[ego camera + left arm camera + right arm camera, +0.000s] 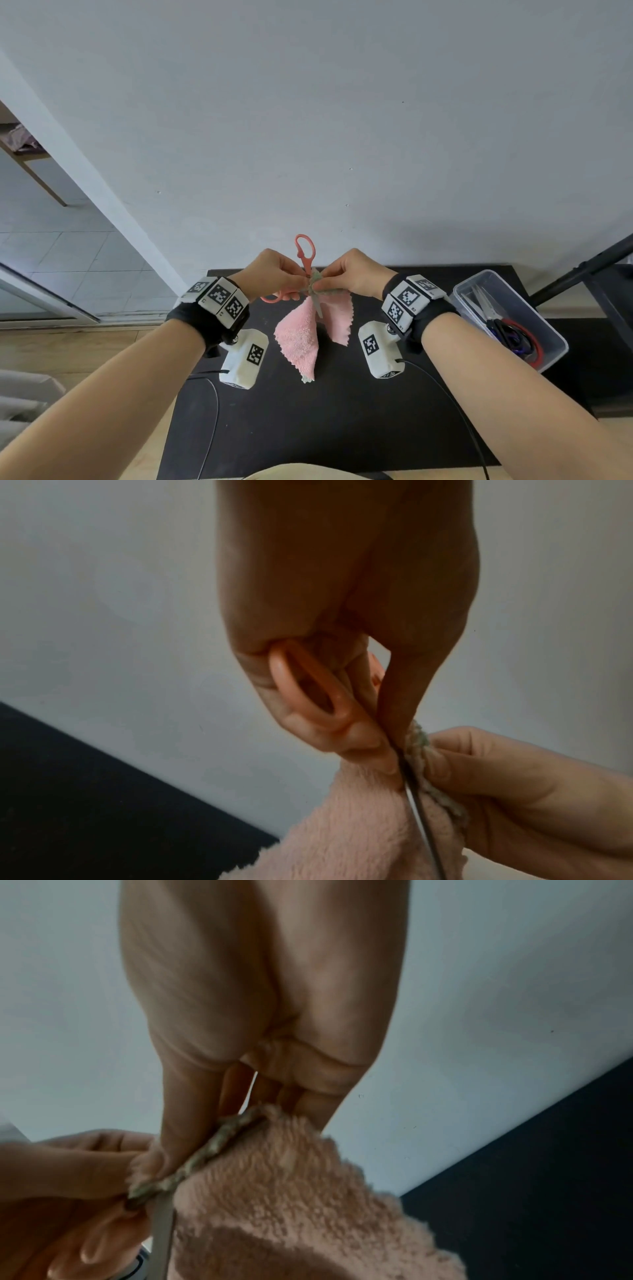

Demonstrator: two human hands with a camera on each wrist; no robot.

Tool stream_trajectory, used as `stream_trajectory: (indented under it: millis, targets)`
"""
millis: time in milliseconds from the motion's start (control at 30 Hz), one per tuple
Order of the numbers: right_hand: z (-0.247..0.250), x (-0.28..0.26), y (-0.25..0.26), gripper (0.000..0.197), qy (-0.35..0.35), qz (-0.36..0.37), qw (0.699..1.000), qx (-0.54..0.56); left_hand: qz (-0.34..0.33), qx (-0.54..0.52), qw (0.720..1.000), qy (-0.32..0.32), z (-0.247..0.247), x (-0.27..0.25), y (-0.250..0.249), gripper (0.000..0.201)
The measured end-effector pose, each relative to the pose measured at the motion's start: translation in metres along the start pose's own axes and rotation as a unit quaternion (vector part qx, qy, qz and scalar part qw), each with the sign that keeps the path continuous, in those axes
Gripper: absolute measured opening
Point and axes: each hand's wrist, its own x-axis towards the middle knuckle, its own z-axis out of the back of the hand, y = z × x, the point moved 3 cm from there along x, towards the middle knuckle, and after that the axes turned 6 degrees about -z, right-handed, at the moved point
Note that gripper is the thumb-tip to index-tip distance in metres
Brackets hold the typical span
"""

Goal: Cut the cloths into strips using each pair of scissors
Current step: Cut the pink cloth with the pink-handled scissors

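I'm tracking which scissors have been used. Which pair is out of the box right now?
The coral-pink-handled scissors, gripped in the left hand against the pink cloth. The red-handled and purple-handled pairs lie in the clear plastic box.

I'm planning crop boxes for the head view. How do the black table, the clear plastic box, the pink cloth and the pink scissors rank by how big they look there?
Largest to smallest:
1. black table
2. clear plastic box
3. pink cloth, though it hangs nearer the camera, so its rank against the box is unsure
4. pink scissors, partly hidden by the hands
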Motion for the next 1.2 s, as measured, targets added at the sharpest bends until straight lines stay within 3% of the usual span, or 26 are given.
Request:
stream_trajectory:
  millis: [233,600,767,900,1200]
  targets:
    - [0.004,-0.002,0.0,0.022,-0.011,0.015,0.996,-0.083,-0.011,-0.003,1.0,-0.005,-0.005,-0.001,0.001,0.007]
    - [0.007,-0.009,-0.021,0.012,-0.005,-0.006,0.998,-0.059,0.006,0.008,1.0,0.007,-0.002,-0.003,0.017,0.011]
    - [0.009,-0.006,-0.045,0.019,-0.052,-0.04,0.997,-0.035,0.059,-0.098,0.993,-0.027,0.011,-0.008,0.044,0.012]
    - [-0.003,-0.004,-0.057,0.019,-0.05,-0.058,0.997,-0.021,0.077,-0.214,0.971,-0.071,0.013,-0.009,0.054,0.016]
    - [-0.03,0.004,-0.065,0.018,-0.054,-0.095,0.992,-0.067,0.067,-0.326,0.933,-0.133,0.014,-0.012,0.056,0.009]
